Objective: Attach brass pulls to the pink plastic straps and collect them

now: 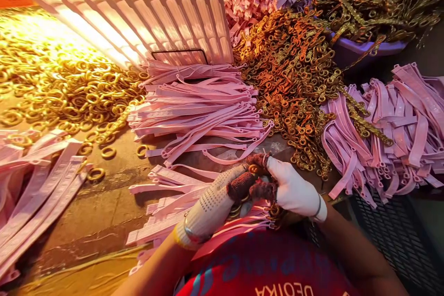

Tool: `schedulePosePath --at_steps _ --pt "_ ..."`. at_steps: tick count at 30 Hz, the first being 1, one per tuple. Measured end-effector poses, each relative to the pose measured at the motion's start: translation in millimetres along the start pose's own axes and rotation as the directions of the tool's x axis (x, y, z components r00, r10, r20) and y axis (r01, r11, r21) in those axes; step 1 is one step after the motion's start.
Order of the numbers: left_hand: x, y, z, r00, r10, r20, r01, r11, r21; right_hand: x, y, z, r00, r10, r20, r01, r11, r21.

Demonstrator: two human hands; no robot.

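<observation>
Gloved, the left hand (pixel 222 193) and right hand (pixel 294 187) meet in front of the red shirt (pixel 222 263), dark fingertips curled in around a small gold piece (pixel 254 168). From where I stand I cannot tell which of them grips it, or how tightly. Thick knit could let that piece slip, and it would drop among the pink straps (pixel 243 225) just beneath, near the gold loops (pixel 275 215) there.

Farther out, a strap pile (pixel 194 111) lies loosely crossed, so tugging one strap could drag or tangle its neighbours. Gold rings (pixel 93 97) spread up to its left end and might mix in if nudged; the heap of twisted gold pieces (pixel 298 88) crowds its right.

Beyond, a purple bowl (pixel 391 48) holds more twisted pieces, mounded above its rim with some hanging over; a knock would likely spill them. Nearer, black mesh (pixel 391 236), perhaps a crate, shows below another pink pile (pixel 398 120); what it holds, I can't make out.
</observation>
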State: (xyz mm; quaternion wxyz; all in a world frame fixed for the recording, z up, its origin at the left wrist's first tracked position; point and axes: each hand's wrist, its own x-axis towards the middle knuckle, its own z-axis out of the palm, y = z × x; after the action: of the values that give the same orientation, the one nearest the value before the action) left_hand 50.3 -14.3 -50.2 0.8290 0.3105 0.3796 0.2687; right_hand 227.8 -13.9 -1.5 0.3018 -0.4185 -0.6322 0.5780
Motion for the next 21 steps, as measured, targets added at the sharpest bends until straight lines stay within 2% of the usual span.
schedulePosePath --at_steps 3,5,8,11,14,18,21 --pt "-4.1 8.4 4.9 0.999 0.017 -0.027 -0.017 1.0 0.008 4.7 5.6 2.7 1.0 0.007 0.023 -0.008 0.999 0.045" --pt "-6.6 14.0 7.7 0.999 0.031 -0.04 -0.03 0.999 0.017 4.3 11.4 7.4 0.999 0.035 -0.027 -0.034 0.998 0.052" --pt "-7.8 16.4 7.4 1.0 0.021 -0.021 -0.021 1.0 0.009 2.4 16.3 16.7 0.99 0.068 -0.125 -0.04 0.976 0.216" --pt "-7.6 11.5 0.6 0.999 0.012 -0.05 -0.017 0.995 -0.098 2.1 16.3 23.4 0.95 0.105 -0.293 0.03 0.906 0.421" --pt "-8.4 4.7 -5.7 0.994 -0.014 -0.104 -0.004 0.985 -0.174 2.9 17.1 27.8 0.891 0.167 -0.423 0.081 0.857 0.509" --pt "-10.1 -1.2 -1.4 0.995 0.006 -0.097 -0.01 0.999 -0.036 -0.4 25.4 35.0 0.863 0.162 -0.478 0.074 0.896 0.438" --pt "-11.7 -2.1 5.1 0.987 0.054 -0.153 -0.053 0.999 0.011 -9.4 30.1 34.1 0.879 0.044 -0.474 0.066 0.975 0.214"
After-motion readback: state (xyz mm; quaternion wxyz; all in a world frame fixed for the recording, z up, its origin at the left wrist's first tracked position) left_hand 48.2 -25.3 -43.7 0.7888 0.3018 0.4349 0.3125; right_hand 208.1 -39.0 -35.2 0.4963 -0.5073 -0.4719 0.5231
